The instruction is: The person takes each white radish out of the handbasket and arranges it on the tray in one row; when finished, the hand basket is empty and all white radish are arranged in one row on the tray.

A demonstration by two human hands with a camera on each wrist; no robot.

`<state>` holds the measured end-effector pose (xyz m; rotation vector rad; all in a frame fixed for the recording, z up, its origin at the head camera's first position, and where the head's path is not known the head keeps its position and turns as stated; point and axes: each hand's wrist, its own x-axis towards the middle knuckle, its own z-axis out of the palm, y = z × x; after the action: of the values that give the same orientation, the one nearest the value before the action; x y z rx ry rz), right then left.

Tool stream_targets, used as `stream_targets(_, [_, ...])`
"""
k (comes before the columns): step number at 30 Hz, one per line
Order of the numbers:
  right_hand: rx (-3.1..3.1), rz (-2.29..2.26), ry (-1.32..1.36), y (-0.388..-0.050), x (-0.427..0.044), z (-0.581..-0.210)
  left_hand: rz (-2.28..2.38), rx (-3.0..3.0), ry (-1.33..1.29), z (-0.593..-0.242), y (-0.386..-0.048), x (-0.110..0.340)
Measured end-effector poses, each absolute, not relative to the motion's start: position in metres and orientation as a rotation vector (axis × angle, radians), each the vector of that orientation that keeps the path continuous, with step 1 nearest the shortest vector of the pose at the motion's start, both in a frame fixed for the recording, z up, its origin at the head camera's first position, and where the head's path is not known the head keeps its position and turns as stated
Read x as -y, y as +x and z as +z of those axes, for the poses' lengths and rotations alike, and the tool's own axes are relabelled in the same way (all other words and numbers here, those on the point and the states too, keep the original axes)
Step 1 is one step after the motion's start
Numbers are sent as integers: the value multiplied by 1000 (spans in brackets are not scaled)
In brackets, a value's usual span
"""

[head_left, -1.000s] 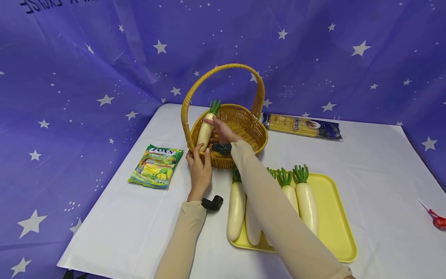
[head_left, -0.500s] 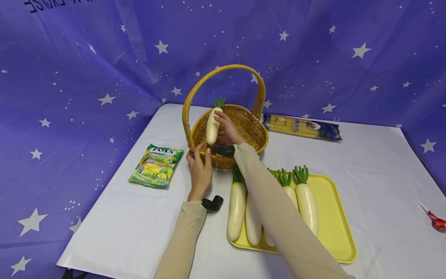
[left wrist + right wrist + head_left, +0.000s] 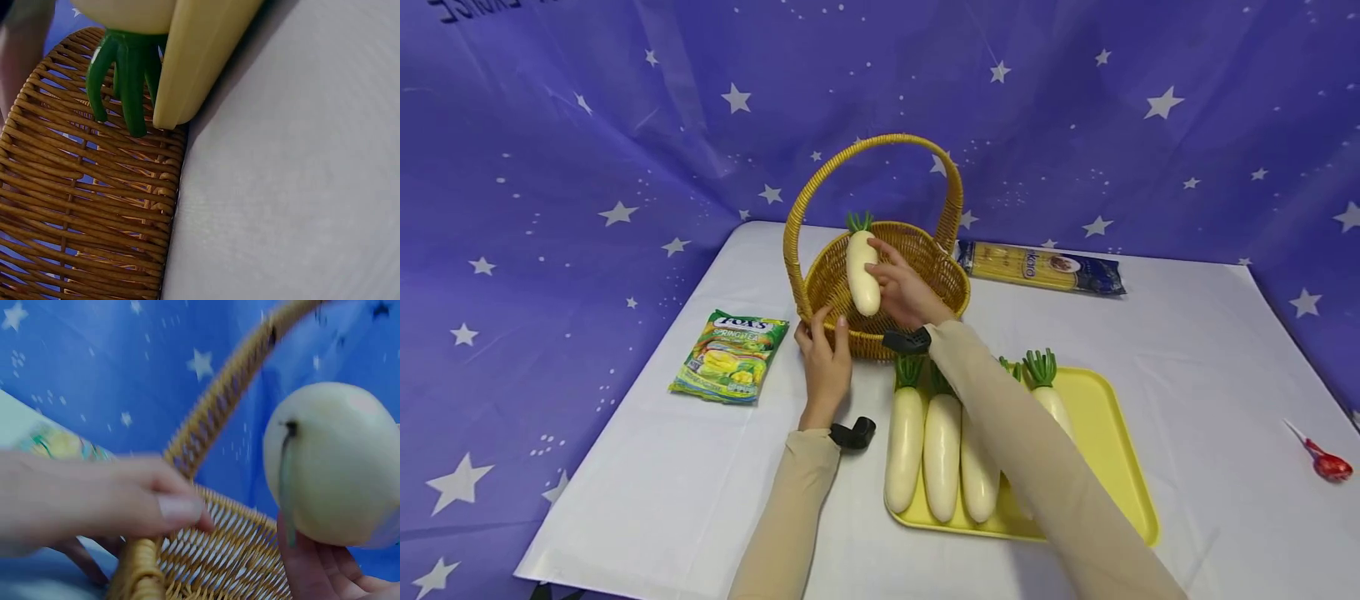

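My right hand (image 3: 913,292) holds a white radish (image 3: 862,273) with green stubby leaves above the wicker basket (image 3: 917,242). The radish is tilted, its leaves away from me and its rounded tip toward me. In the right wrist view the tip of the radish (image 3: 337,462) faces the camera, with fingers (image 3: 306,562) beneath it. My left hand (image 3: 826,367) holds the basket's front left rim, its fingers on both sides of it in the right wrist view. The left wrist view shows the basket's woven side (image 3: 94,187) and part of a radish's green leaves (image 3: 128,81).
Several more radishes (image 3: 942,458) lie on a yellow tray (image 3: 1105,417), partly under my right sleeve. A candy bag (image 3: 730,357) lies left of the basket, a spaghetti pack (image 3: 1041,267) behind right. A red lollipop (image 3: 1330,465) is at far right. The basket's tall handle (image 3: 880,142) arches overhead.
My right hand has lifted the radish from beside the basket's left rim, moved it slightly right, and turned its tip toward me. The left hand has stayed at the rim.
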<state>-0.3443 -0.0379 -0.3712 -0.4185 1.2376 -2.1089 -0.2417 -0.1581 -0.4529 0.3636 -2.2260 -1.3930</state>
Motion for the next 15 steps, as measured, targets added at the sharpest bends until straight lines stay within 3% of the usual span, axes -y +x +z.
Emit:
stream_targets(8, [-1432,-1889,-553,-298,-51,-340,-1426,2242,343,-456,-243,159])
stream_targets(15, [-2145,-1511,-558,-252,-160,-340,-1449,2251,335,-455,-241,160])
